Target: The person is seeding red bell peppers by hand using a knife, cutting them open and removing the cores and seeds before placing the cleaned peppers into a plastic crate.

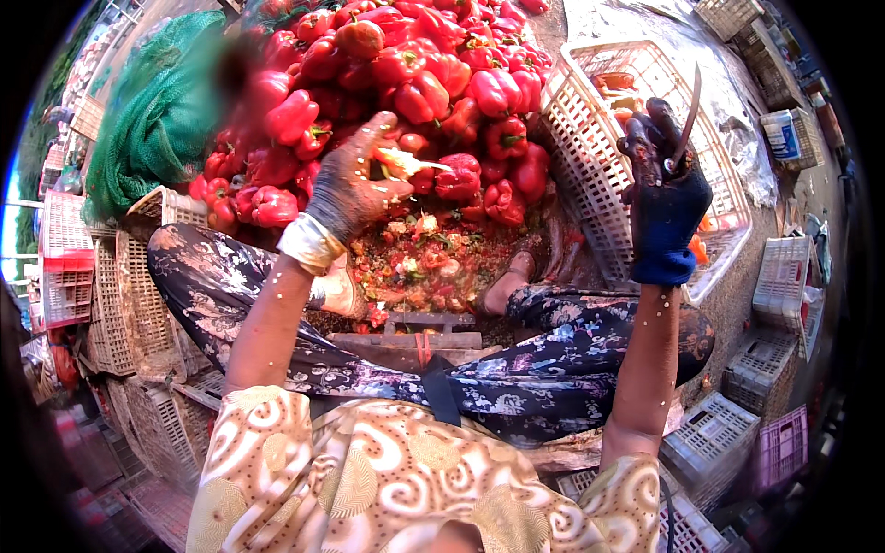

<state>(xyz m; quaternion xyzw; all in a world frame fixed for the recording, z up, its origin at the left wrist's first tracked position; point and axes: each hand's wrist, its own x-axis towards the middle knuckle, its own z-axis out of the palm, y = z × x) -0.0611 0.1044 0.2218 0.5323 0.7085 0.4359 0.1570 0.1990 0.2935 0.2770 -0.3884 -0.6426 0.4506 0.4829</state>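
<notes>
My left hand point(355, 184), in a dark stained glove with a pale wrapped cuff, is over the ground between my feet. A pale, seedy pepper core point(398, 163) with its stem sits between its thumb and fingers; how firmly it is gripped is hard to see. Beyond lies a large heap of red bell peppers point(419, 97). At the right, my right hand point(668, 198), in a dark glove with a blue cuff, is closed around a knife, its thin curved blade point(690, 115) pointing up. That hand is over a white plastic crate point(590, 157) holding some pepper pieces point(619, 88).
Seeds and core scraps point(424, 253) cover the ground between my feet. Green netting point(152, 120) lies beside the heap at the left. Stacked crates point(138, 295) stand at the left, and more crates point(710, 433) at the lower right. A wooden piece point(406, 346) lies before my lap.
</notes>
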